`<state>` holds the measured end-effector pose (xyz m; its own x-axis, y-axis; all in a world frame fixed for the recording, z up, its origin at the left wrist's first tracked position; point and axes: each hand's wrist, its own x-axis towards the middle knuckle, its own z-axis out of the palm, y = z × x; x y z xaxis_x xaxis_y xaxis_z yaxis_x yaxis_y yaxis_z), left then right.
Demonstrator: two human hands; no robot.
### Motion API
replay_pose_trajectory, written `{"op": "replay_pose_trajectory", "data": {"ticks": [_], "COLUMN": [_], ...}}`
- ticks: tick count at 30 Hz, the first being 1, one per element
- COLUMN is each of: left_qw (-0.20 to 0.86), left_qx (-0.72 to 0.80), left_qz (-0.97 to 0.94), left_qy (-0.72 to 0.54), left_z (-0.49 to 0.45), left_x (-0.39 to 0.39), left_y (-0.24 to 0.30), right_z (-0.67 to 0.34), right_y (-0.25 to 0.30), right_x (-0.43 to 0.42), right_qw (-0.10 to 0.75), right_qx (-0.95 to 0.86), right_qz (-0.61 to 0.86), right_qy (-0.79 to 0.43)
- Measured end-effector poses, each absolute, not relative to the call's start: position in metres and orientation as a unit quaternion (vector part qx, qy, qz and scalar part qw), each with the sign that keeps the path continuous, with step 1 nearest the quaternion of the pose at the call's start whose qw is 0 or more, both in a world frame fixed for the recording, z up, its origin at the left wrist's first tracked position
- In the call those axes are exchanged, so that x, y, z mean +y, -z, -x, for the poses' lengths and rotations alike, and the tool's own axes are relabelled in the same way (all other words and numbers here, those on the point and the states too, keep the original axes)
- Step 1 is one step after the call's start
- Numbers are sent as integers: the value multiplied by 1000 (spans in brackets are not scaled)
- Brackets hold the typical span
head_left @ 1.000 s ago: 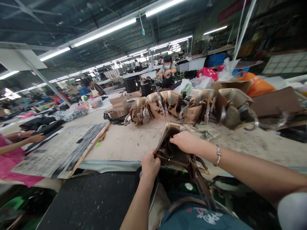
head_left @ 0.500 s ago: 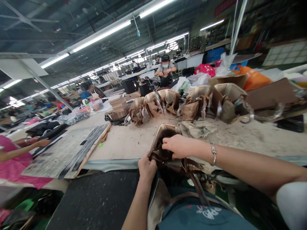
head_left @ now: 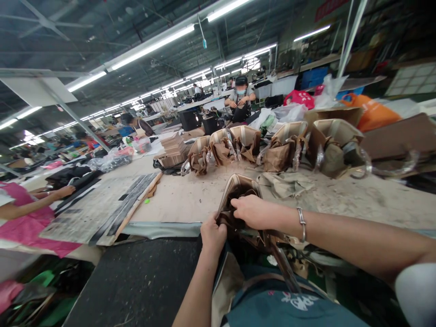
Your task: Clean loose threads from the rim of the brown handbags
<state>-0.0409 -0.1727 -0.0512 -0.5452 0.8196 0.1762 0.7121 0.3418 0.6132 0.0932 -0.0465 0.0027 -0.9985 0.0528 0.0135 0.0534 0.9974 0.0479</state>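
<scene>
A brown handbag with a pale, stiff rim stands at the table's front edge, its mouth towards me. My left hand is closed on its lower left edge, thumb on top. Bent fingers of my right hand reach into the mouth and grip the dark brown cloth there; their tips are partly hidden. A brown strap hangs from the bag towards my teal apron. Behind it stands a row of similar brown bags, some with plastic-wrapped handles.
Crumpled beige cloth lies right of the bag on the worktable. Farther left are stacked tan boards and a patterned sheet. A co-worker in pink works at the left; another person sits beyond the table.
The view has shifted slightly, so the scene sits a little farther right. Both hands stay at the same bag, my right fingers still inside its mouth.
</scene>
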Motion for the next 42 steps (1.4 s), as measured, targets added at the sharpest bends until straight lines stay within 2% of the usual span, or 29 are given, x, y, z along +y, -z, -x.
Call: {"op": "replay_pose_trajectory", "data": {"ticks": [7, 14, 21, 25, 32, 42], "left_qw": [131, 143, 158, 181, 176, 177], "left_qx": [742, 722, 744, 738, 746, 748], "left_qz": [-539, -552, -527, -531, -533, -535], "left_qy": [-377, -392, -379, -376, -359, -350], "left_z": [46, 43, 48, 46, 47, 43], "left_x": [-176, -171, -169, -167, -165, -165], "left_y": [48, 47, 43, 40, 46, 45], "right_z": [-99, -107, -109, -106, -96, -85], "right_y": [-2, -9, -10, -13, -13, -17], "right_x": [-30, 11, 31, 31, 31, 38], "right_qw": [33, 15, 44, 56, 95, 87], "right_qx": [-998, -984, -995, -992, -979, -988], "right_qz": [57, 176, 67, 113, 177, 129], "right_qy": [-1, -28, -66, -13, -9, -3]}}
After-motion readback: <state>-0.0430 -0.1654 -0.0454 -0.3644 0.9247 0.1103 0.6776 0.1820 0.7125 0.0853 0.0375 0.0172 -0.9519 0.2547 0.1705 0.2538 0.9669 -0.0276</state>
